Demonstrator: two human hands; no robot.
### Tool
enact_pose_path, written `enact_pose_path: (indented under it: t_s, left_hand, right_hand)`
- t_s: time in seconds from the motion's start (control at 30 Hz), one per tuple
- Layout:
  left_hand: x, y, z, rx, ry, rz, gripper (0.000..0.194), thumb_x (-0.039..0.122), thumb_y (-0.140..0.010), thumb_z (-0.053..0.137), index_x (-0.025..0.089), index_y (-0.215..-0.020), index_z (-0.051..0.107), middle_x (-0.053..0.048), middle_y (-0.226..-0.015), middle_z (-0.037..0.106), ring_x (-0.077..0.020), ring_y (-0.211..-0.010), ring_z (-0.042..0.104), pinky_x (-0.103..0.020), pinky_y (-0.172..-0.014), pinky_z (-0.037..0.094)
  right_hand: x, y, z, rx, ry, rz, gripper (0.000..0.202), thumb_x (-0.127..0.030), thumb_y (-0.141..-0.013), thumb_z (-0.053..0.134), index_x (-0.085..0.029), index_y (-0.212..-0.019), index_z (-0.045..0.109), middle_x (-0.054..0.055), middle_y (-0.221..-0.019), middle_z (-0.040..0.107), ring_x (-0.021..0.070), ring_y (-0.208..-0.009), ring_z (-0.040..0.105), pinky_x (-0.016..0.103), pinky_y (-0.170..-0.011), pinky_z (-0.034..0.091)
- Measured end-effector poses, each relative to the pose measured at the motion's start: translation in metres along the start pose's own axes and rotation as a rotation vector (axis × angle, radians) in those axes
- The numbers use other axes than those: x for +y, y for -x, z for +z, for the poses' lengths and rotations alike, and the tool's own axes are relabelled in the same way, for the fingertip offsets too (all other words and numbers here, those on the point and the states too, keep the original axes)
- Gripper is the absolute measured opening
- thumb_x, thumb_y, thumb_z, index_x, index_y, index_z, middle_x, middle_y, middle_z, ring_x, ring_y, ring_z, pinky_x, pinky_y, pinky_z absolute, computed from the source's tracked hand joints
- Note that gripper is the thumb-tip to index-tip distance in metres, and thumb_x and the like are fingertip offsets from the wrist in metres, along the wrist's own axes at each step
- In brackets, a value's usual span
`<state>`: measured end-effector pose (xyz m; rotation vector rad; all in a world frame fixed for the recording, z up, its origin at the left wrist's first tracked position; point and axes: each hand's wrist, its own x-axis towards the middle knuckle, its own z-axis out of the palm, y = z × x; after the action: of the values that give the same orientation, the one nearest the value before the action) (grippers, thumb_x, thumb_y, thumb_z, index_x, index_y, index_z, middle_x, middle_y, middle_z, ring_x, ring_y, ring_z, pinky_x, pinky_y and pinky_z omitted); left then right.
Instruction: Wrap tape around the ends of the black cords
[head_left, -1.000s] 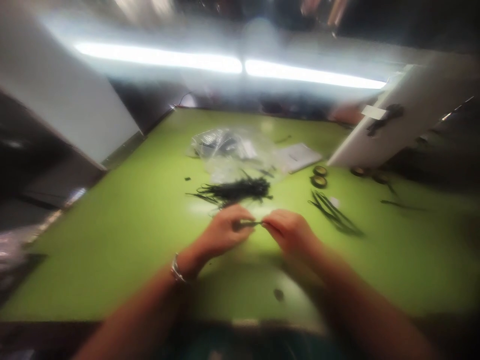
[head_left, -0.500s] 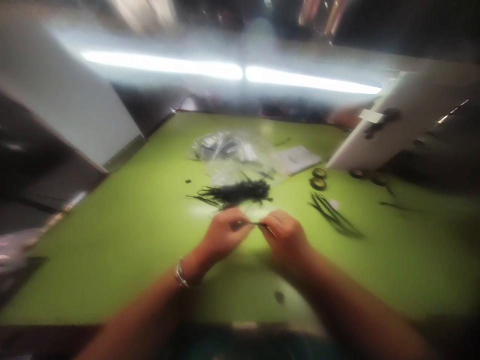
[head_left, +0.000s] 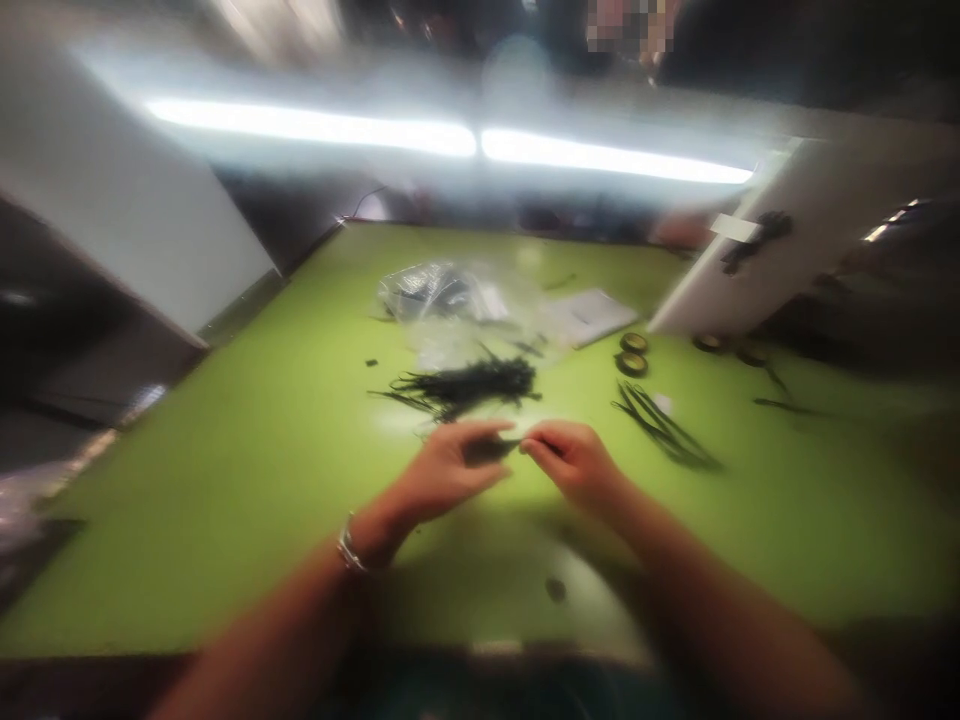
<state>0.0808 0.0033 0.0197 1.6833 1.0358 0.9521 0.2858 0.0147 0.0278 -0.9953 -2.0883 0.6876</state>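
Over the green table, my right hand (head_left: pixel 577 462) pinches the end of a thin black wire (head_left: pixel 513 443) between thumb and forefinger. The wire runs toward my left hand (head_left: pixel 446 468), whose thumb and fingers stand apart around a dark stretch of it; whether they touch it I cannot tell. A bracelet circles my left wrist. Just beyond both hands lies a tangled bundle of black wires (head_left: pixel 472 385). To the right of my right hand, several longer black wires (head_left: pixel 664 428) rest side by side.
Behind the bundle sits a clear plastic bag (head_left: pixel 431 290) with dark contents, beside a white paper pad (head_left: pixel 592 316). Two black tape rolls (head_left: pixel 631 364) lie near the white right panel (head_left: pixel 739 280). A grey panel (head_left: pixel 165 220) stands left. Lamp tubes (head_left: pixel 615 155) hang above the green table (head_left: pixel 262 480).
The fingers of my left hand have spread apart from their pinch close to the wire. My right hand keeps its pinch. The whole view has shifted slightly left.
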Motion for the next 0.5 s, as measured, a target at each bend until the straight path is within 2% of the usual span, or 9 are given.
enact_pose_path:
  t_s: [0.07, 0.17, 0.33, 0.43, 0.5]
  left_hand:
    - [-0.001, 0.000, -0.002, 0.020, 0.130, -0.147, 0.047, 0.026, -0.072, 0.075, 0.017, -0.118, 0.066, -0.007, -0.092, 0.070, -0.0145, -0.075, 0.061, -0.027, -0.069, 0.049]
    - [-0.004, -0.001, -0.004, -0.026, 0.314, -0.311, 0.038, 0.033, -0.073, 0.075, 0.013, -0.104, 0.071, -0.005, -0.074, 0.067, -0.0105, -0.059, 0.055, -0.023, -0.055, 0.044]
    - [-0.005, -0.001, 0.001, 0.010, 0.431, -0.387, 0.033, 0.034, -0.065, 0.080, 0.012, -0.088, 0.071, -0.001, -0.062, 0.061, -0.0083, -0.052, 0.050, -0.020, -0.049, 0.038]
    - [-0.004, -0.001, 0.006, 0.010, 0.459, -0.403, 0.033, 0.040, -0.065, 0.079, 0.011, -0.077, 0.069, -0.001, -0.060, 0.058, -0.0069, -0.048, 0.047, -0.020, -0.046, 0.035]
    - [-0.004, -0.001, 0.007, 0.041, 0.437, -0.409, 0.034, 0.042, -0.066, 0.078, 0.011, -0.074, 0.069, 0.000, -0.059, 0.058, -0.0062, -0.046, 0.044, -0.020, -0.045, 0.032]
  right_hand:
    - [0.000, 0.001, 0.000, 0.060, 0.059, -0.051, 0.021, -0.023, -0.090, 0.056, -0.018, -0.070, 0.060, -0.002, -0.061, 0.056, 0.0096, -0.057, 0.048, 0.022, -0.057, 0.037]
    - [0.000, 0.004, 0.002, 0.159, 0.201, -0.170, 0.016, -0.021, -0.090, 0.056, -0.018, -0.076, 0.063, 0.000, -0.066, 0.061, 0.0114, -0.062, 0.052, 0.023, -0.062, 0.039]
    - [0.005, 0.008, 0.006, 0.280, 0.587, -0.402, 0.006, -0.017, -0.088, 0.059, -0.016, -0.085, 0.065, 0.003, -0.066, 0.061, 0.0150, -0.064, 0.050, 0.027, -0.060, 0.037]
    - [0.009, 0.008, 0.005, 0.265, 0.682, -0.530, 0.007, -0.013, -0.086, 0.061, -0.016, -0.091, 0.064, 0.003, -0.071, 0.065, 0.0158, -0.068, 0.052, 0.029, -0.067, 0.039]
    - [0.010, 0.007, 0.006, 0.235, 0.692, -0.531, 0.005, -0.014, -0.087, 0.061, -0.017, -0.090, 0.065, 0.003, -0.071, 0.066, 0.0165, -0.070, 0.053, 0.030, -0.070, 0.040]
